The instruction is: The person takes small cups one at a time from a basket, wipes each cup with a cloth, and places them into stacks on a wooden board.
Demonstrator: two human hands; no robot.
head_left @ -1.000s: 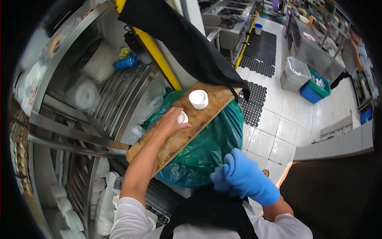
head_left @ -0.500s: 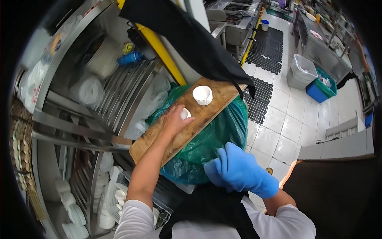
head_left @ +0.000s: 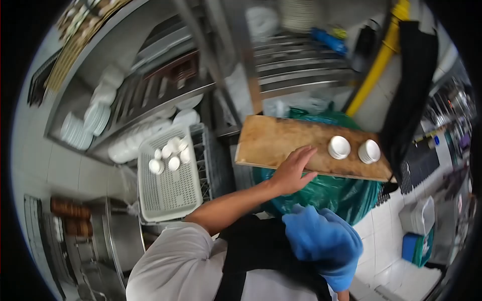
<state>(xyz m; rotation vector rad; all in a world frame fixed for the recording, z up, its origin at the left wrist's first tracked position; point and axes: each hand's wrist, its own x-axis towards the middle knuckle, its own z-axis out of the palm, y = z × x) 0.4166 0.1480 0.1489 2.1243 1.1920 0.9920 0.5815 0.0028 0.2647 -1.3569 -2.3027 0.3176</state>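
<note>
My left hand [head_left: 293,173] reaches over the near edge of a wooden board [head_left: 281,135], fingers stretched out and thumb apart, holding nothing. To its right on the board stand two small stacks of white ramekins [head_left: 339,147], apart from the fingers. The farther stack of ramekins [head_left: 370,152] sits closer to the board's right end. A blue cloth [head_left: 324,241] covers my right hand in front of my apron; the hand's fingers are hidden in it. Several loose white ramekins [head_left: 174,163] lie in a pale perforated basket [head_left: 168,200] at my left.
Beneath the board is a green plastic bag [head_left: 346,200]. Metal shelves [head_left: 301,65] stand behind, with stacked white dishes [head_left: 98,119] at the left. A yellow pole [head_left: 374,65] and hanging black cloth [head_left: 412,85] rise by the board's right end. Bins [head_left: 419,215] stand on the tiled floor.
The view has swung left, bringing the basket into full sight. My left hand has let go of the ramekin on the board and drawn away. The blue cloth stays over my right hand.
</note>
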